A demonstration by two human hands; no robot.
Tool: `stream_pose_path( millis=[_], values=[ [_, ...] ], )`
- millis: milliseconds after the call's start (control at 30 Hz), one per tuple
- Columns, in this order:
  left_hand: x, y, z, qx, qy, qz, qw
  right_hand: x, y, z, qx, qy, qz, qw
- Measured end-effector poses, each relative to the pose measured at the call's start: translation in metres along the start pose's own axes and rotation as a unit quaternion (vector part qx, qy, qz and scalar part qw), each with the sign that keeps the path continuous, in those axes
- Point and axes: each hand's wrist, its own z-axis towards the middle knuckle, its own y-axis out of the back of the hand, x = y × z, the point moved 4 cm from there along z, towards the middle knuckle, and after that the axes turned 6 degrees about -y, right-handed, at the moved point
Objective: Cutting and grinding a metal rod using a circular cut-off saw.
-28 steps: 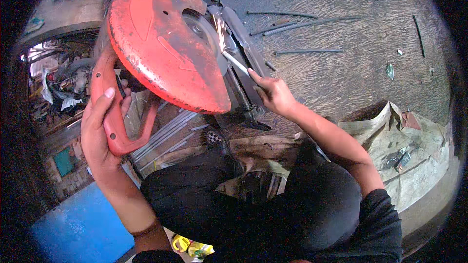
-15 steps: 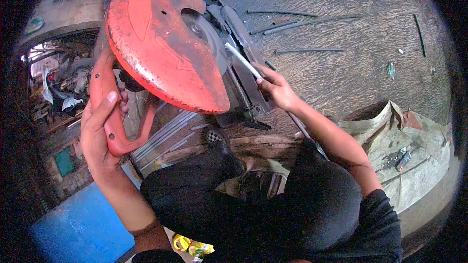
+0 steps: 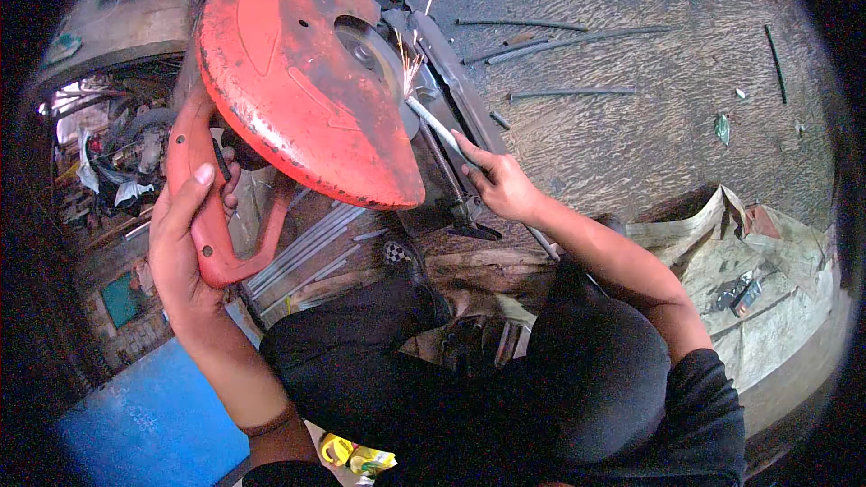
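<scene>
My left hand (image 3: 189,225) is wrapped round the red handle (image 3: 206,239) of a cut-off saw. The saw's scuffed red guard (image 3: 298,95) covers most of its abrasive disc (image 3: 370,52). In my right hand (image 3: 505,185) is a thin grey metal tube (image 3: 436,126), gripped between thumb and fingers. The tube's far end meets the disc's edge, and sparks (image 3: 411,65) fly up from there. Behind my right hand the tube runs back toward my knee. Below the disc is the saw's dark base with a clamp screw (image 3: 446,171).
Several dark rods (image 3: 577,43) lie on the stained floor beyond the saw. Cut tubes (image 3: 307,243) are bunched near my left foot. A crumpled tan sheet (image 3: 758,307) spreads at right, a blue panel (image 3: 153,406) at lower left. A yellow tape measure (image 3: 336,449) lies below.
My right hand has shifted slightly down and brought the tube's end against the disc. Sparks now rise where they meet. My left hand stays on the handle.
</scene>
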Motion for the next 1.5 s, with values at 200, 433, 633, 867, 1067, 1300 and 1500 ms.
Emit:
stream_pose_path(
  millis=[200, 433, 633, 867, 1067, 1300, 1500],
  values=[
    [0.0, 0.0, 0.001, -0.002, -0.003, -0.013, 1.0, 0.007, -0.001, -0.003, -0.002, -0.019, -0.031, 0.999],
    [0.002, 0.002, 0.0, -0.02, -0.001, -0.017, 1.0, 0.01, 0.006, 0.001, -0.047, -0.018, -0.06, 0.997],
    [0.003, 0.004, 0.003, 0.016, 0.003, -0.002, 1.0, 0.007, 0.066, 0.033, -0.094, -0.148, -0.223, 0.959],
    [0.0, -0.004, -0.001, -0.014, -0.019, -0.031, 0.999, 0.032, 0.092, 0.06, -0.157, 0.02, -0.374, 0.914],
    [0.0, -0.004, -0.001, -0.001, -0.01, -0.028, 1.0, 0.045, 0.09, 0.075, -0.16, 0.131, -0.425, 0.881],
    [0.0, 0.0, 0.0, -0.008, 0.004, -0.026, 1.0, 0.059, 0.092, 0.082, -0.156, 0.156, -0.479, 0.85],
    [0.002, 0.0, -0.001, -0.024, -0.008, -0.03, 0.999, 0.066, 0.088, 0.084, -0.171, 0.165, -0.493, 0.837]
  ],
)
